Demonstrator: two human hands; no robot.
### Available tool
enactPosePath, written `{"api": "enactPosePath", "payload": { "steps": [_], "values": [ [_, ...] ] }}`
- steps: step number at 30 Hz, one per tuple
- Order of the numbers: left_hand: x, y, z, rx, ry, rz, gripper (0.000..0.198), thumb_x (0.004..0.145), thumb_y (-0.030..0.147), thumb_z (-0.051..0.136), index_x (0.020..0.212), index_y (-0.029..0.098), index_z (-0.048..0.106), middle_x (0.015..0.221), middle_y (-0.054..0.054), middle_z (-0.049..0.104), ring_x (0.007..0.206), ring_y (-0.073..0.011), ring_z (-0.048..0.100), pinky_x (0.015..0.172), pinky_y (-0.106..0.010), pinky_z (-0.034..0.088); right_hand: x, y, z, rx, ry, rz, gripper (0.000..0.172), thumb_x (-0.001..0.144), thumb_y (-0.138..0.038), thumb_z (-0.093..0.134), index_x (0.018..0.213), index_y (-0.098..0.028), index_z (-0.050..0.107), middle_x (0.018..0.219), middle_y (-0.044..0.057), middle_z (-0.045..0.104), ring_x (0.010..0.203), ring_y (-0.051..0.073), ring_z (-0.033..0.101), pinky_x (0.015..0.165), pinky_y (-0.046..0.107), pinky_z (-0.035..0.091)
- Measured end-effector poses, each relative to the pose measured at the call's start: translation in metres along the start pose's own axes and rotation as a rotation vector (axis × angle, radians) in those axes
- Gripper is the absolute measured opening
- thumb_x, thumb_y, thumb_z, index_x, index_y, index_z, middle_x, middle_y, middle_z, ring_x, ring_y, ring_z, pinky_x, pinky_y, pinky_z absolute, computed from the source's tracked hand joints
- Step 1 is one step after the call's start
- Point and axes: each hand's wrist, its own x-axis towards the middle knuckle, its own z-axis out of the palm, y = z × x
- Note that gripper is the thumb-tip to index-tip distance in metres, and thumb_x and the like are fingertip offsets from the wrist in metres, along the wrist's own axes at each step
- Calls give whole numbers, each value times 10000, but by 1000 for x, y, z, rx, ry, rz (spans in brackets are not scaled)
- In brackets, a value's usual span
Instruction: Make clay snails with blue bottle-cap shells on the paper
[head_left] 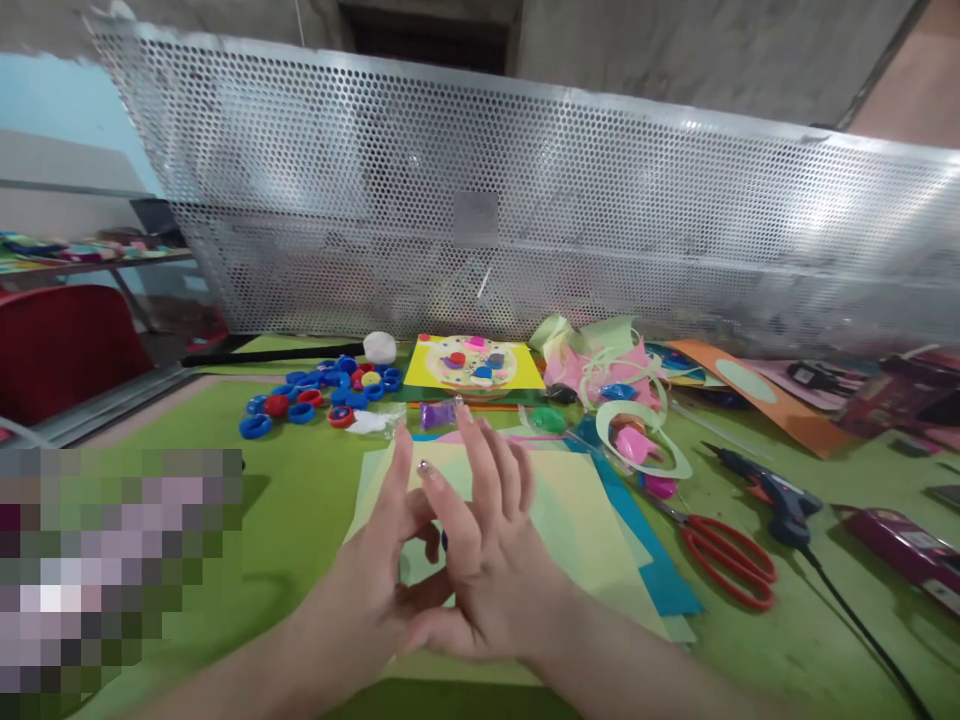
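Observation:
My left hand (pixel 386 535) and my right hand (pixel 499 530) meet over a stack of pale yellow paper sheets (pixel 577 500), touching each other. A small dark blue piece (pixel 444 541) shows in the gap between them, mostly hidden by the fingers; its kind cannot be made out. Several right fingers are raised and loosely bent, with the index finger curled toward the blue piece. On the left, one finger points up while others curl inward. Beyond the hands lie a purple packet (pixel 437 415) and a yellow card (pixel 420 365) bearing a decorated round piece (pixel 471 362).
Blue and red bottle caps (pixel 304 400) and a white ball (pixel 379 347) lie at back left. To the right are red-handled scissors (pixel 727 560), a glue gun (pixel 787 505) with its cord, paper scraps (pixel 600 365) and a maroon device (pixel 904 550). Behind stands a perforated metal panel (pixel 600 200).

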Motion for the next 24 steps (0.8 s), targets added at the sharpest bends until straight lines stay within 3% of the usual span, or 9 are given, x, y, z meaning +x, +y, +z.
{"api": "enactPosePath", "payload": {
  "steps": [4, 7, 10, 14, 18, 21, 24],
  "values": [
    [7, 5, -5, 35, 55, -49, 1040, 778, 287, 641, 1419, 415, -167, 956, 11, 687, 714, -159, 608, 669, -325, 584, 8, 10, -11, 74, -127, 20, 771, 895, -606, 285, 1451, -146, 14, 1489, 268, 154, 1375, 379, 186, 1003, 597, 260],
    [12, 12, -10, 161, 166, -46, 1026, 758, 223, 621, 1440, 375, -131, 981, -17, 705, 653, -148, 609, 479, -215, 529, 15, 17, -19, 165, -263, 139, 748, 902, -511, 386, 1446, -131, 41, 1455, 222, 311, 1342, 314, 295, 1013, 554, 302],
    [11, 14, -11, 195, 142, -43, 997, 792, 268, 612, 1438, 370, -141, 987, -31, 707, 655, -156, 621, 423, -190, 492, 17, 18, -22, 248, -326, 151, 667, 939, -496, 328, 1452, -162, 61, 1439, 177, 371, 1293, 278, 374, 1004, 504, 351],
    [5, 4, -5, 152, 47, 46, 953, 833, 336, 599, 1432, 399, -140, 945, -10, 701, 653, -145, 599, 604, -277, 561, 10, 13, -13, 209, -195, 61, 798, 904, -645, 149, 1459, -115, -67, 1432, 244, 333, 1307, 326, 344, 988, 521, 350],
    [3, -2, 2, 58, -5, -71, 960, 822, 254, 592, 1421, 437, -136, 876, 31, 688, 672, -154, 589, 615, -277, 570, 2, 6, -3, -32, -119, -39, 824, 863, -697, 81, 1461, -166, -116, 1488, 272, 112, 1351, 439, 186, 947, 634, 267],
    [5, 0, 1, 181, -22, -67, 794, 825, 227, 564, 1424, 472, 104, 941, 41, 691, 630, -130, 592, 584, -244, 566, 1, 3, -3, -103, -70, 9, 813, 865, -684, 50, 1464, -154, -100, 1504, 254, -6, 1365, 425, 140, 978, 616, 220],
    [7, 3, -2, 375, -39, 123, 497, 820, 218, 580, 1269, 405, 476, 1080, 15, 676, 833, -152, 658, 745, -258, 569, 4, 5, -10, -129, 23, 101, 818, 875, -669, 89, 1462, -133, -102, 1505, 261, -19, 1359, 423, 151, 982, 613, 200]
  ]
}}
